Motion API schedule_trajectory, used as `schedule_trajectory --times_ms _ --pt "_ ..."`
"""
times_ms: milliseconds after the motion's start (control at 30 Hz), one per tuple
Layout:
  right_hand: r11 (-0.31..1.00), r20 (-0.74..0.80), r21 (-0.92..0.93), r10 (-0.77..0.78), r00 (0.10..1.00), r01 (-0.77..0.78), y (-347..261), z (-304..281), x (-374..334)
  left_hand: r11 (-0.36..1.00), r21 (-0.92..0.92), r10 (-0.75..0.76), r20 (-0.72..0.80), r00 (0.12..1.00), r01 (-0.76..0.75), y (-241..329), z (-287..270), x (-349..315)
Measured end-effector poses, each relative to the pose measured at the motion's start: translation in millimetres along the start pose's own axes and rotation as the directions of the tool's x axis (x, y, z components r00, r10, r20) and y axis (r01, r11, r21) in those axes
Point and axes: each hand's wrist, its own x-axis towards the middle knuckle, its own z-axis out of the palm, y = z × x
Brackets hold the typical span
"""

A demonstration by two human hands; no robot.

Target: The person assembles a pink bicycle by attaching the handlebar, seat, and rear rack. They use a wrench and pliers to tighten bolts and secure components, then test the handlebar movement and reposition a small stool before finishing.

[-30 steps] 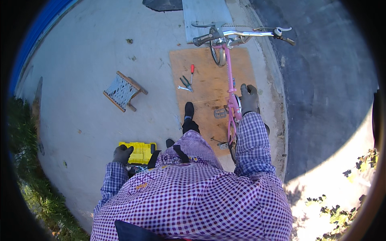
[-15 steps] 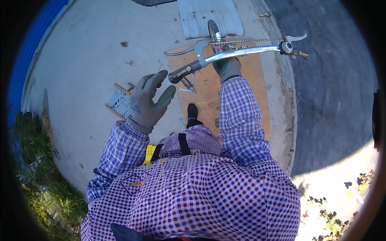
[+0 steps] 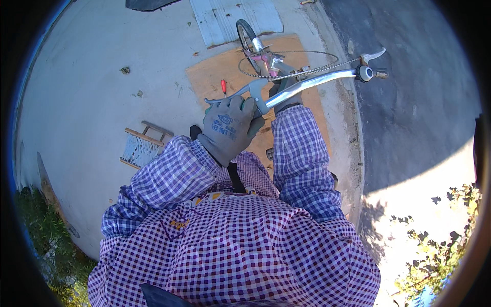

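Note:
A chrome bicycle handlebar (image 3: 317, 82) slants across the upper middle, with a grey brake lever (image 3: 230, 95) on its left side and a silver one (image 3: 375, 55) by the right grip (image 3: 381, 73). My gloved left hand (image 3: 227, 125) is closed around the left grip, covering it. At the middle of the bar, my gloved right hand (image 3: 288, 98) is wrapped around it from behind; most of its fingers are hidden. Past the bar stand a bicycle wheel (image 3: 246, 37) and pink frame parts (image 3: 260, 64). Looped cables (image 3: 327, 54) run above the bar.
A brown board (image 3: 204, 71) lies under the bicycle, with a red-handled screwdriver (image 3: 223, 87) on it. To the left is a small woven stool (image 3: 140, 148). A pale blue sheet (image 3: 235, 18) lies beyond. Plants (image 3: 51, 240) edge the lower left. Dark pavement (image 3: 404, 128) borders the right.
My left hand has moved right from beside the left grip and closed around it. My right hand stays at the bar's middle. The view has shifted, and the red-handled screwdriver now shows.

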Motion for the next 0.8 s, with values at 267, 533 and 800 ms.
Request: schedule_trajectory --times_ms 267,533,800 --pt "0.99 -0.21 0.124 -0.046 0.977 0.074 3 1 7 0.95 -0.302 -0.01 0.211 0.977 0.075 -10 23 -9" --pt "0.99 -0.159 -0.065 -0.131 0.979 0.122 -12 -6 -27 0.948 -0.311 0.098 0.096 0.991 -0.064 -7 33 -24" --pt "0.946 -0.14 -0.301 -0.174 0.975 0.125 -21 1 -43 0.946 -0.324 0.07 0.12 0.99 -0.028 -14 34 -31"
